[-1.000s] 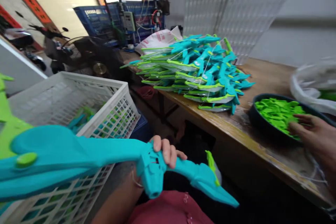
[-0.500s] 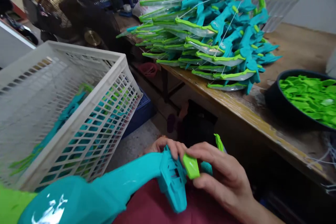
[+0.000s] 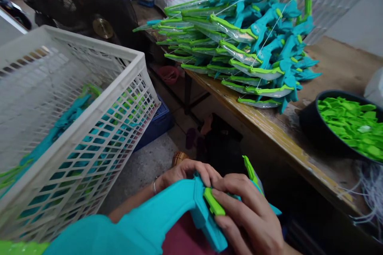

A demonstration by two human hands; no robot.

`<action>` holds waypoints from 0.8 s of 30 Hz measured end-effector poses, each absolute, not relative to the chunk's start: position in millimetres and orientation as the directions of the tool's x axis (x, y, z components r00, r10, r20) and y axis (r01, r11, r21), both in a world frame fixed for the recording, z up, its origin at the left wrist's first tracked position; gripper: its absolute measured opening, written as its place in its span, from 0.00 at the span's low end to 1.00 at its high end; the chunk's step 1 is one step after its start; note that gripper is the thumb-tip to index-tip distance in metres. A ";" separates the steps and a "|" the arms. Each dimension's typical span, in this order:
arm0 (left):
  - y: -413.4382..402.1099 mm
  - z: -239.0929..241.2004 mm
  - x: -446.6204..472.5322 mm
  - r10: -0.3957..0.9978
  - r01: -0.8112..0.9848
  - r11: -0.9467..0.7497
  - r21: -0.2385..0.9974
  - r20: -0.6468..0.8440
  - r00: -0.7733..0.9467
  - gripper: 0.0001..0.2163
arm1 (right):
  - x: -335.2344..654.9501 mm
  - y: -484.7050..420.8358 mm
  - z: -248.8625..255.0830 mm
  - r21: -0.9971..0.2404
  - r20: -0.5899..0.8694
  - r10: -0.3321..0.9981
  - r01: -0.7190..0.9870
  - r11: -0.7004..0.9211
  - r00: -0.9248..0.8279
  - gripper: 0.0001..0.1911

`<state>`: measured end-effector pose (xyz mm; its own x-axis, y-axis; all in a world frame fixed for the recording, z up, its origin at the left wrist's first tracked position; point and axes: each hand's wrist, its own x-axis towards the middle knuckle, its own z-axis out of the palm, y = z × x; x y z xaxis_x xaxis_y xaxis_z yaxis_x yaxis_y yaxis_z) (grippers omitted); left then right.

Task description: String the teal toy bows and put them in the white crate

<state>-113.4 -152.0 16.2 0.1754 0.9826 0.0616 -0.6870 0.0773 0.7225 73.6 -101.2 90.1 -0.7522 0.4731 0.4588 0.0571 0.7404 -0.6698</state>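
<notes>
A long turquoise plastic toy bow (image 3: pixel 155 219) lies across my lap, its near limb filling the bottom left. My left hand (image 3: pixel 182 173) grips the bow at its handle from behind, fingers curled over the top. My right hand (image 3: pixel 248 215) is closed on a small bright green plastic piece (image 3: pixel 214 202) and presses it against the turquoise handle. A green tip (image 3: pixel 249 168) of the bow pokes up behind my right hand.
A white lattice basket (image 3: pixel 98 107) with turquoise and green parts stands at the left. On the wooden table (image 3: pixel 269 127) lie a tall pile of finished bows (image 3: pixel 239 36) and a black bowl (image 3: pixel 317 127) of green pieces. A fan stands behind.
The view has tilted down a little. My right hand has pushed the green piece from in front of the handle down onto it. My left hand keeps its grip.
</notes>
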 end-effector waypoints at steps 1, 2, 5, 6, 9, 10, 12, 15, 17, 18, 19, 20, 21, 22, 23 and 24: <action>-152.3 17.0 -113.7 0.982 -0.694 0.091 0.714 0.050 0.180 0.12 | 74.5 -101.3 92.9 -0.690 0.422 0.475 0.066 0.721 -0.772 0.14; -152.4 18.1 -113.7 0.982 -0.705 0.113 0.700 0.030 0.187 0.12 | 75.4 -101.2 95.7 -0.705 0.400 0.476 0.069 0.706 -0.784 0.14; -152.4 22.9 -111.7 0.976 -0.718 0.193 0.668 -0.053 0.213 0.15 | 77.2 -100.2 102.3 -0.718 0.391 0.473 0.059 0.693 -0.789 0.14; -152.3 24.7 -110.1 0.977 -0.712 0.200 0.674 -0.077 0.201 0.17 | 77.4 -99.6 104.0 -0.716 0.389 0.467 0.058 0.696 -0.794 0.14; -152.0 28.2 -104.2 0.990 -0.677 0.138 0.723 -0.096 0.100 0.23 | 77.4 -97.2 108.6 -0.698 0.387 0.433 0.048 0.714 -0.814 0.15; -152.0 28.3 -102.4 0.994 -0.672 0.113 0.732 -0.091 0.068 0.24 | 77.3 -96.3 110.2 -0.689 0.388 0.422 0.046 0.723 -0.820 0.15; -152.7 27.0 -99.9 0.996 -0.673 0.090 0.734 -0.074 0.053 0.25 | 77.3 -94.4 113.2 -0.666 0.389 0.406 0.052 0.744 -0.827 0.19; -156.4 23.6 -99.2 0.997 -0.680 0.075 0.729 -0.041 0.066 0.24 | 77.3 -91.5 115.6 -0.653 0.367 0.380 0.055 0.755 -0.849 0.25; -160.7 21.5 -100.0 0.997 -0.684 0.069 0.726 -0.019 0.080 0.23 | 77.3 -89.2 115.3 -0.693 0.338 0.363 0.032 0.720 -0.868 0.19; -163.0 20.5 -100.6 0.996 -0.688 0.065 0.722 -0.007 0.087 0.23 | 77.3 -88.1 114.7 -0.722 0.325 0.364 0.019 0.692 -0.873 0.15; -165.1 19.6 -101.3 0.996 -0.694 0.061 0.718 0.006 0.093 0.23 | 77.3 -87.1 113.8 -0.748 0.319 0.368 0.007 0.664 -0.873 0.12; -166.9 18.6 -102.0 0.995 -0.699 0.054 0.713 0.020 0.098 0.23 | 77.4 -86.3 112.7 -0.765 0.320 0.374 -0.004 0.644 -0.871 0.10; -168.3 17.5 -102.7 0.994 -0.706 0.047 0.707 0.035 0.101 0.23 | 77.7 -85.7 111.4 -0.772 0.330 0.377 -0.017 0.636 -0.866 0.09; -169.1 16.1 -103.3 0.993 -0.712 0.040 0.701 0.049 0.104 0.23 | 78.0 -85.4 110.0 -0.770 0.345 0.373 -0.033 0.637 -0.861 0.09; -169.5 14.6 -103.9 0.992 -0.717 0.034 0.696 0.062 0.107 0.23 | 78.3 -85.4 108.4 -0.764 0.359 0.366 -0.046 0.643 -0.859 0.10; -169.3 13.0 -104.4 0.991 -0.721 0.028 0.692 0.075 0.111 0.22 | 78.6 -85.6 106.9 -0.757 0.371 0.358 -0.056 0.651 -0.857 0.10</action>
<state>-104.4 -169.3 13.0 0.1108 0.9910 0.0748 -0.7211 0.0284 0.6923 78.6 -85.6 106.9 -0.8571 0.3578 0.3706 -0.0559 0.6505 -0.7574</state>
